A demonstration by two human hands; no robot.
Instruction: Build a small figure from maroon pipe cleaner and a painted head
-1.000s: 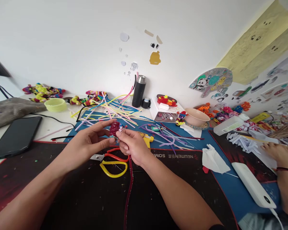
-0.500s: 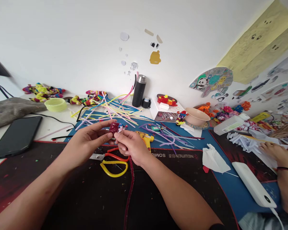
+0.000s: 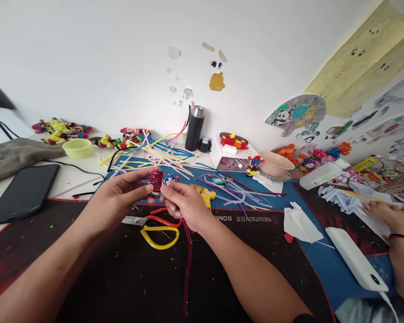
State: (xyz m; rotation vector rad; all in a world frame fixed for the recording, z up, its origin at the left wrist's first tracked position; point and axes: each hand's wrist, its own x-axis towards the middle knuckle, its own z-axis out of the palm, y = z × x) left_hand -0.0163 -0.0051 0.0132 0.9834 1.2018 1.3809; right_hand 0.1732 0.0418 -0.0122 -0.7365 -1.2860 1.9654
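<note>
My left hand [image 3: 116, 199] is closed around a dark red, glittery coil of pipe cleaner [image 3: 156, 179], thumb in front and fingers behind. My right hand [image 3: 190, 207] pinches just beside it, on a dark red pipe cleaner [image 3: 189, 269] whose long tail hangs down over the black mat. Fingers hide where the strand meets the coil. Behind the fingertips shows a small blue, white and pink bit [image 3: 169, 179] that I cannot make out. Under the hands lie scissors [image 3: 160, 245] with red and yellow handles. A yellow glue gun [image 3: 207, 196] sits partly behind my right hand.
Loose pipe cleaners [image 3: 155, 154] spread across the back, near a black thermos [image 3: 194, 128]. A phone [image 3: 22, 193] lies left. At right are a crumpled tissue [image 3: 303, 224], a white power bank [image 3: 356, 260], a beige bowl [image 3: 276, 163] and another person's hands [image 3: 385, 215].
The coil has turned more upright and shifted slightly left with my left hand. The strand's hanging tail has swung right, and its lower end now shows. My right hand stays nearly in place.
</note>
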